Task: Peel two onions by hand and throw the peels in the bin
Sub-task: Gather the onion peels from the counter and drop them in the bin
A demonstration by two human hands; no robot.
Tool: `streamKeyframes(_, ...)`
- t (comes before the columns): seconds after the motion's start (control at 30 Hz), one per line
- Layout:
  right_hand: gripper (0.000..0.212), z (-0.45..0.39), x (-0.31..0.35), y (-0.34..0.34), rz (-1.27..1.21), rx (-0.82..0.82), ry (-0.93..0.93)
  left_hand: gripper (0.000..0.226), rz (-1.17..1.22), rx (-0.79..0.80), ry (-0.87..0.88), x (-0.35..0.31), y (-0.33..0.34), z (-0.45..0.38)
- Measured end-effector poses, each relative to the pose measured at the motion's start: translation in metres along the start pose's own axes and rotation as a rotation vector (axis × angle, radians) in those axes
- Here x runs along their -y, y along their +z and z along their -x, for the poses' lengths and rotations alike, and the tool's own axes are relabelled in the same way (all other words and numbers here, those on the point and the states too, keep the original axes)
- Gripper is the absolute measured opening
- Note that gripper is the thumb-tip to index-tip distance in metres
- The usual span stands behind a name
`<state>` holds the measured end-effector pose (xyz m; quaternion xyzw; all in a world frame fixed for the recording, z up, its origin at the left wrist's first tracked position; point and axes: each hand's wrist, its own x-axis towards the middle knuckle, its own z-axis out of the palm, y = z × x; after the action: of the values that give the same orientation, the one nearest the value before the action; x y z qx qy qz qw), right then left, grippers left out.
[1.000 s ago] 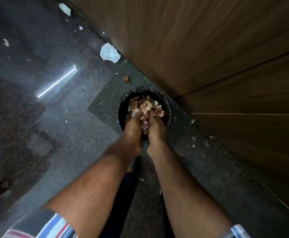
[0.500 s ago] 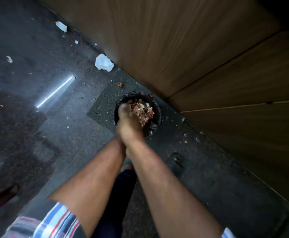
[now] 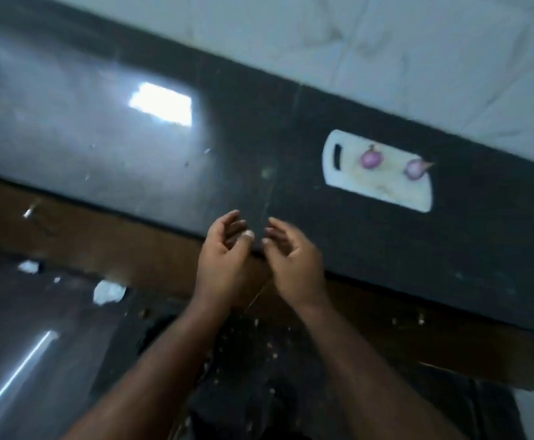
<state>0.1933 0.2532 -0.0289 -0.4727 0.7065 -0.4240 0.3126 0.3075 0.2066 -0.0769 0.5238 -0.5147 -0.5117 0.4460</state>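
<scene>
Head view, left hand (image 3: 224, 258) and right hand (image 3: 294, 262) loosely curled, holding nothing, over dark worktop (image 3: 259, 147) front edge, two peeled onions (image 3: 370, 159) on white cutting board (image 3: 376, 188) near back wall, bare worktop between.

Motion blur is smearing the whole head view, so the 2 onions (image 3: 370, 159) (image 3: 415, 169) on the cutting board (image 3: 383, 188) are showing only as soft purple blobs, their surfaces unreadable. Both forearms are running off the bottom edge, and the specks on the floor mat (image 3: 259, 360) are staying too small to identify. The dark counter (image 3: 322, 115) is getting cut off at the left and right edges.
</scene>
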Motion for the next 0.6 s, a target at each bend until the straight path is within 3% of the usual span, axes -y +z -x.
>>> streamKeyframes(0.13,0.041,-0.059,-0.016,-0.126,0.081,-0.211,0.11,0.048,-0.138,0.155,0.073,-0.075,0.073,-0.028)
streamKeyframes(0.23,0.044,-0.108,-0.044,-0.203,0.152,-0.252,0.187,0.062,-0.35,0.338,0.101,-0.088,0.135,-0.059)
streamKeyframes(0.33,0.05,-0.168,-0.082,-0.26,0.177,-0.319,0.255,0.074,-0.551,0.385,0.131,-0.091,0.199,-0.101)
streamKeyframes(0.5,0.071,-0.257,-0.131,-0.296,0.303,-0.181,0.273,0.091,-0.721,0.3,0.031,-0.081,0.28,-0.165)
streamKeyframes(0.6,0.082,-0.288,-0.136,-0.29,0.326,-0.08,0.235,0.078,-0.672,0.249,-0.012,-0.076,0.303,-0.184)
